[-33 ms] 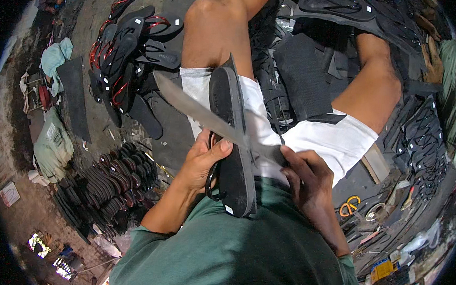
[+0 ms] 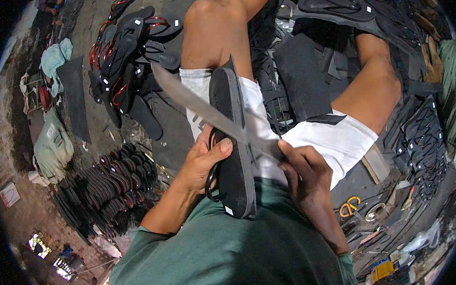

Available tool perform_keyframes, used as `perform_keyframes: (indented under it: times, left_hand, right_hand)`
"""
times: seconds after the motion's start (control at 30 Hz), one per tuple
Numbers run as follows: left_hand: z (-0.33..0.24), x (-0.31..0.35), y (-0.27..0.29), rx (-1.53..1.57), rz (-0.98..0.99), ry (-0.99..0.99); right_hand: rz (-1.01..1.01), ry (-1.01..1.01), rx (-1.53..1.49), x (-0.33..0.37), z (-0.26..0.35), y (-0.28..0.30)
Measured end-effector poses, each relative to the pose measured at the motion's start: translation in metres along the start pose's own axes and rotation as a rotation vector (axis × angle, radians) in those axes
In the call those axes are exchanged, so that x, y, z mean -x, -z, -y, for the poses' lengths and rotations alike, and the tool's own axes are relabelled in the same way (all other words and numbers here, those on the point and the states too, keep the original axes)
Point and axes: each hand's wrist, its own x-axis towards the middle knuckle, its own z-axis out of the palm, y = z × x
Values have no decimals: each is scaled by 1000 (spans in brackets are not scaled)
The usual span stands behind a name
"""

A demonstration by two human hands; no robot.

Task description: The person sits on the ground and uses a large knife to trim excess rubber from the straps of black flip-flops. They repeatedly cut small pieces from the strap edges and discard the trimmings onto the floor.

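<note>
A black flip-flop [image 2: 237,182] stands lengthwise over my lap, its strap toward the left and a small white sticker at its near end. My left hand [image 2: 210,156] is closed around its left side, thumb pressed on the footbed. A long, wide-bladed knife [image 2: 193,103] crosses the flip-flop at a slant, blurred by motion, its tip out to the far left. My right hand [image 2: 308,173] pinches the knife's other end, right of the sole; the handle is mostly hidden. Along the sole's right edge runs a rough rubber margin [image 2: 246,162], with a pointed piece jutting past the far end.
Finished flip-flops [image 2: 124,47] with black and red straps lie heaped at the far left. Stacked soles [image 2: 108,185] sit at the near left. Between my legs are black rubber sheets [image 2: 302,74]. Orange-handled scissors [image 2: 349,206] and a wooden block [image 2: 375,163] lie at right.
The knife has slid slightly up and to the left across the flip-flop, and my right hand has moved a little left with it. The left hand and flip-flop stay in place.
</note>
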Motion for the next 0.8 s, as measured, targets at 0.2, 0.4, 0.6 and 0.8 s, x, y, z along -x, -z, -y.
perform_keyframes:
  times: [0.2, 0.4, 0.6, 0.8]
  left_hand:
    - [-11, -9, -14, -17, 84, -12]
    - [-8, -7, -11, -17, 61, -9]
    - [-4, -6, -16, -192, 90, -58]
    - [-29, -20, -21, 13, 268, -154]
  right_hand:
    - [-109, -32, -4, -55, 15, -10]
    - [-199, 87, -94, -70, 15, -22]
    - [-184, -96, -154, -120, 9, -2]
    - [71, -114, -921, -49, 43, 4]
